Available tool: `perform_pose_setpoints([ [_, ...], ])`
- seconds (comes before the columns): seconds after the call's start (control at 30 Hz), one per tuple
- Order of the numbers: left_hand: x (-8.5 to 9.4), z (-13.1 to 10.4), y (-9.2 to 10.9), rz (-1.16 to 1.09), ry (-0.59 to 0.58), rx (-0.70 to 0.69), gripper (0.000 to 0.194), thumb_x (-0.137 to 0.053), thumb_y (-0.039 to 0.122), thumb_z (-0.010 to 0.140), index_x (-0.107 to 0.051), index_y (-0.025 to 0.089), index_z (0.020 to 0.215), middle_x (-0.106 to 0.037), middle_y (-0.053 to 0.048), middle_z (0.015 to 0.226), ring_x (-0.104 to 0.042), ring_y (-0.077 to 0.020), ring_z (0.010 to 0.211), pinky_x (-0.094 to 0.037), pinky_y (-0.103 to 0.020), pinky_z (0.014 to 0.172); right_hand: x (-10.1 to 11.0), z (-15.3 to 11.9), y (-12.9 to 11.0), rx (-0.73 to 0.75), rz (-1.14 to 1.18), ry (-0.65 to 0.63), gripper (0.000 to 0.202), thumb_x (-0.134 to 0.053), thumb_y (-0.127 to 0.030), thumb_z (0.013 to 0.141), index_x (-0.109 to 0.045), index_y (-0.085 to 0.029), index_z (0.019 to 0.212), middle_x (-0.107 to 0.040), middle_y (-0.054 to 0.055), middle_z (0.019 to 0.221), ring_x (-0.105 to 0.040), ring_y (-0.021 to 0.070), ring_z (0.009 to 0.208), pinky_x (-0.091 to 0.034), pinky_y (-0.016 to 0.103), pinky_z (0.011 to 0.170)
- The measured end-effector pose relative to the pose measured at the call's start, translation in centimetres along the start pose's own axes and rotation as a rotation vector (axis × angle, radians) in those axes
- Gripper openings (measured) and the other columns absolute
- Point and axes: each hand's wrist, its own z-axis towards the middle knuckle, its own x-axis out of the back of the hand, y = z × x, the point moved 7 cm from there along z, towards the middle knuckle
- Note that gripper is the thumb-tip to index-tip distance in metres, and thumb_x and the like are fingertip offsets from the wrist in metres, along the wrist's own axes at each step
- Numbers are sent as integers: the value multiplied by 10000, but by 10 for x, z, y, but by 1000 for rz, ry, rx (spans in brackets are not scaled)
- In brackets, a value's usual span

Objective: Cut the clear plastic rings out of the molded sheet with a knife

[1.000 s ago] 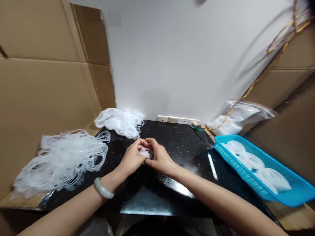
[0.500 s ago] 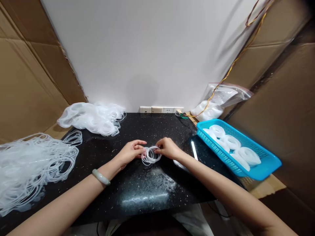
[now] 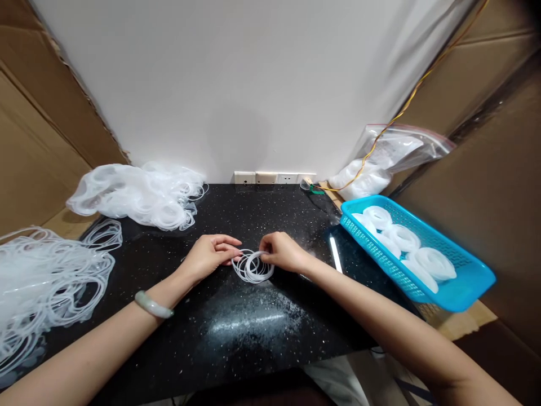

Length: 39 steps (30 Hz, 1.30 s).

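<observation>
Between my hands, just above the black speckled tabletop [image 3: 228,355], is a loose bunch of thin translucent white rings [image 3: 253,277]. My left hand [image 3: 211,256] pinches the bunch's left side between thumb and fingers. On the right side, my right hand [image 3: 282,251] grips the rings with its fingertips, partly hidden by the curled fingers. Some rings overlap in a tight stack near the right hand, while others fan out toward the left. White powder [image 3: 270,318] is scattered on the table below them.
A blue basket [image 3: 473,282] at the right holds several ring bundles [image 3: 431,264]. Large heaps of rings [image 3: 54,276] and a bagged pile [image 3: 135,194] lie at the left. A white stick [image 3: 335,254] rests near the basket. Behind are wall sockets [image 3: 266,178] and a zip bag [image 3: 393,149].
The view has shifted slightly. The rings between my hands have spread apart more, with several fanning out toward my left hand. Both hands keep hold of them.
</observation>
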Motion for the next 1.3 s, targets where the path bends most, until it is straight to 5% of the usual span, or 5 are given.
perform_pose_setpoints([
  [0.33, 12, -3, 5, 123, 116, -114, 370, -733, 379, 734, -719, 131, 1009, -752, -103, 926, -718, -253, 853, -574, -337, 755, 19, -19, 42, -108, 353, 12, 131, -649, -265, 783, -675, -137, 799, -636, 15, 664, -525, 99, 511, -374, 169, 412],
  [0.5, 20, -8, 16, 405, 287, -290, 245, -682, 349, 783, -752, 209, 971, -754, -47, 940, -709, -223, 827, -564, -327, 779, 33, -23, 47, -66, 246, 156, 131, -697, -266, 764, -733, -144, 793, -681, 48, 759, -567, 118, 586, -414, 204, 514],
  [0.77, 24, -4, 9, 360, 273, -250, 274, -656, 335, 800, -721, 177, 1014, -747, -54, 901, -702, -204, 777, -557, -275, 679, 47, -23, 59, -89, 118, 212, 78, -678, -181, 767, -743, -147, 792, -697, 33, 708, -594, 138, 626, -405, 222, 585],
  [0.97, 24, -11, 19, 619, 309, -331, 265, -615, 371, 844, -702, 238, 1057, -713, -29, 984, -631, -161, 700, -482, -250, 622, 50, -24, 69, -105, 132, 246, 99, -665, -197, 775, -740, -147, 818, -697, 40, 710, -600, 146, 630, -409, 231, 581],
  [1.3, -46, 23, 44, 940, -111, -436, 156, -669, 329, 777, -698, 192, 844, -634, -46, 882, -576, -226, 878, -444, -342, 780, 61, -27, 72, -76, 179, 318, 104, -684, -211, 776, -751, -141, 815, -676, 43, 703, -572, 135, 612, -407, 230, 575],
])
